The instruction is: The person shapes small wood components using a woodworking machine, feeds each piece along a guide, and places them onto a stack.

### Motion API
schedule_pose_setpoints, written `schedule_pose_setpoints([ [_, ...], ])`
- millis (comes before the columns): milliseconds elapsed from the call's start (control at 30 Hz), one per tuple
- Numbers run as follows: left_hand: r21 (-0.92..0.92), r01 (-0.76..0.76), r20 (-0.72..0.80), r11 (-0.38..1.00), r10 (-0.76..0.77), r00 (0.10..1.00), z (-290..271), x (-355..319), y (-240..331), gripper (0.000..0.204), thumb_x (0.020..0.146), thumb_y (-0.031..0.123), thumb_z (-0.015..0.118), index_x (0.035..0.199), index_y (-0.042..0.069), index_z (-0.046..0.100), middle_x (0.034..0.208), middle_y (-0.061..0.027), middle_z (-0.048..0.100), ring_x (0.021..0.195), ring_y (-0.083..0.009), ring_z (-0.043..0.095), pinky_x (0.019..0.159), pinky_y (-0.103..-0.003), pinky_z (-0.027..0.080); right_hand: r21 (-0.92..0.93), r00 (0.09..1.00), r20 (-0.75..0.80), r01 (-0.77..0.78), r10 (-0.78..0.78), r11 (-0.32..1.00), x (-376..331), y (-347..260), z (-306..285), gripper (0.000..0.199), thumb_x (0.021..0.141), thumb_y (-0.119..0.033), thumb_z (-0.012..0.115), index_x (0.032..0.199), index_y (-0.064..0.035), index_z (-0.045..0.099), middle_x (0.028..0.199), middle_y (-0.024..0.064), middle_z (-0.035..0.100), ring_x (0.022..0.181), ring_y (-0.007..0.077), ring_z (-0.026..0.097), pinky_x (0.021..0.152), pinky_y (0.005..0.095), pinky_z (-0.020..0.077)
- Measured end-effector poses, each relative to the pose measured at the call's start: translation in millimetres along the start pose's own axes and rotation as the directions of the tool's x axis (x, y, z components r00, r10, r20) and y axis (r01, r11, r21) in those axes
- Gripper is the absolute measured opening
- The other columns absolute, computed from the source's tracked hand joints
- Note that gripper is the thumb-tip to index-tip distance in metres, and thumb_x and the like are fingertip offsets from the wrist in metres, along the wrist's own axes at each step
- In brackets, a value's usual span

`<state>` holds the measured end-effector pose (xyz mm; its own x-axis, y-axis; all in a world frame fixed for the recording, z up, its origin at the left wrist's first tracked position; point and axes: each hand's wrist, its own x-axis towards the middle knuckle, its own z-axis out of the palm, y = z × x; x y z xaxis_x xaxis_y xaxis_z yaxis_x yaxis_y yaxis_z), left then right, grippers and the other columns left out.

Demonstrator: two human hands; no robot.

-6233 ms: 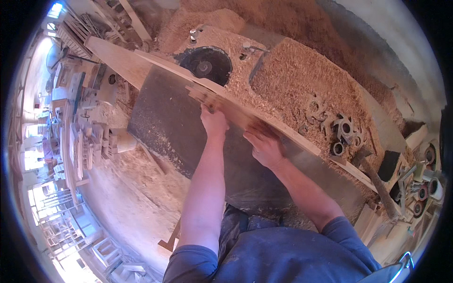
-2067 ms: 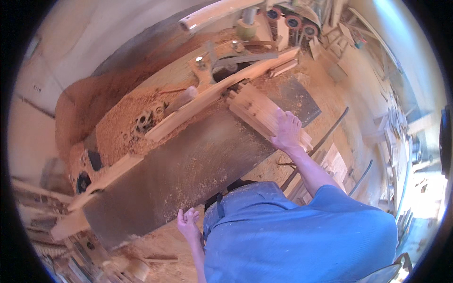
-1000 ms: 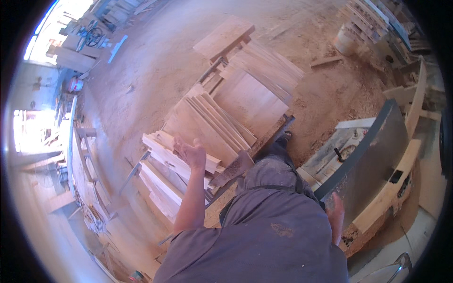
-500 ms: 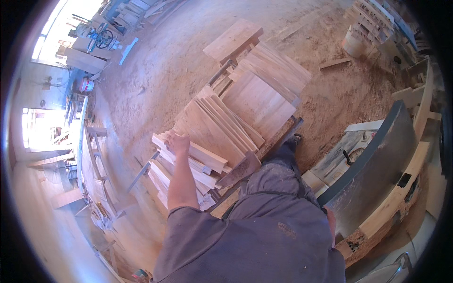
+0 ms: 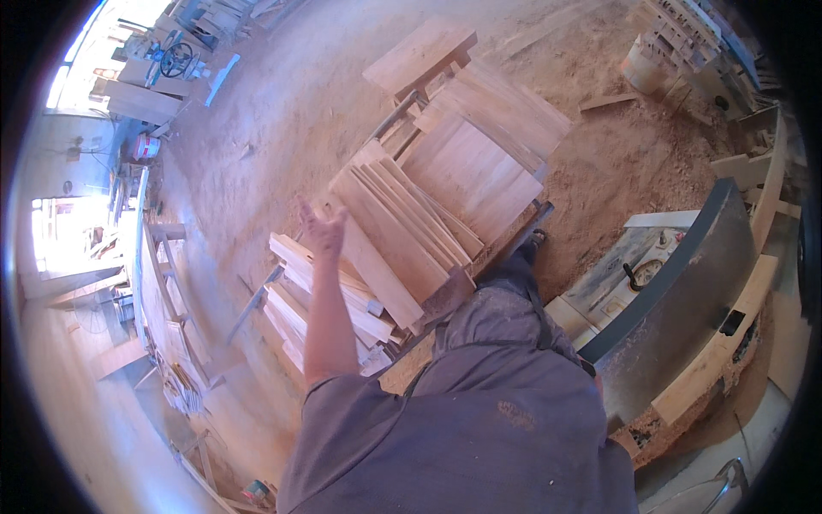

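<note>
My left hand (image 5: pixel 323 233) is raised over the far left end of the wood pile, fingers spread apart and nothing held in them. Just right of it, a narrow wooden board (image 5: pixel 377 267) leans along the side of a stack of thin wooden panels (image 5: pixel 402 223). Below and left of my forearm lie several loose wood strips (image 5: pixel 295 295). Beyond the leaning panels, a wide flat panel (image 5: pixel 471 167) rests on the pile. My right hand is hidden beside my body.
A machine with a curved grey metal panel (image 5: pixel 676 300) stands close on my right. More boards (image 5: pixel 424 56) lie at the pile's far end. Sawdust covers the floor (image 5: pixel 599 163). A white bucket (image 5: pixel 642 68) stands far right, and a wooden frame (image 5: pixel 171 291) stands to the left.
The narrow board has shifted right, from on top of the strips to against the leaning panels. My left hand has let go of its end and risen slightly away, fingers spreading.
</note>
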<state>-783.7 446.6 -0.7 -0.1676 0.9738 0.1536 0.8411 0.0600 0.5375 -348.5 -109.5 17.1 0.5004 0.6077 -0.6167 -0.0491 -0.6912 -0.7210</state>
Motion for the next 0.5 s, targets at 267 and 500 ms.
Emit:
schedule_pose_setpoints([
  [267,-0.090,0.260,0.313,0.961,-0.220,0.924,15,-68,4,0.078,0.084,0.021,0.076,0.151,-0.001,0.042,0.146,-0.0229,0.053,0.134,-0.0379,0.052,0.116,-0.046,0.039,-0.347,0.983,0.075,0.184,-0.168,0.919,17,-19,-8,0.041,0.098,-0.013,0.056,0.139,-0.0062,0.060,0.134,0.0179,0.064,0.126,0.0325,0.060,0.110,0.0387,0.0430],
  [500,-0.755,0.649,0.622,-0.094,0.210,0.754,9,-35,158,0.047,0.108,0.037,0.050,0.139,0.001,0.053,0.122,-0.0179,0.064,0.102,-0.0308,0.062,0.088,-0.043,0.053,-0.177,0.975,0.076,0.218,-0.208,0.960,49,-144,15,0.044,0.098,-0.006,0.056,0.142,-0.0021,0.056,0.136,0.0179,0.065,0.124,0.0287,0.063,0.105,0.0386,0.0489],
])
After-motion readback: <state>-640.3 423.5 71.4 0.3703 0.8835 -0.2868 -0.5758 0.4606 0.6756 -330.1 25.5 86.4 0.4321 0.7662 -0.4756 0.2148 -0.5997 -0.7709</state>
